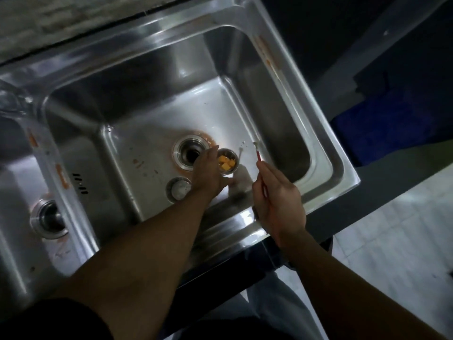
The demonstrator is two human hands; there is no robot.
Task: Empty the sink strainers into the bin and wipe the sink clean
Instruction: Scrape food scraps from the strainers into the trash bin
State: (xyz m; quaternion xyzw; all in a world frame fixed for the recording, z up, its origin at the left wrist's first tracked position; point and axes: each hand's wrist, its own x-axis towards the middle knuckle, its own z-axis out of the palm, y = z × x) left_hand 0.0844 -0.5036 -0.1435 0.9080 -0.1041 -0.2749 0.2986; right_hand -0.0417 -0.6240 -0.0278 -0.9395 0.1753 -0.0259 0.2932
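A steel strainer cup [228, 163] with orange food bits in it is gripped by my left hand [208, 175] just right of the open drain [190, 152] in the right sink basin [157, 114]. My right hand [279, 202] holds a thin red-handled brush [258, 155] whose tip points at the basin floor near the strainer. A round metal stopper [179, 188] lies on the basin floor beside my left wrist. Orange stains ring the drain and mark the basin walls.
A second basin at the left has its own drain [49, 218] and orange smears on the divider [61, 175]. A dark blue bin [392, 128] stands on the floor to the right of the sink. Pale floor tiles [397, 241] show at lower right.
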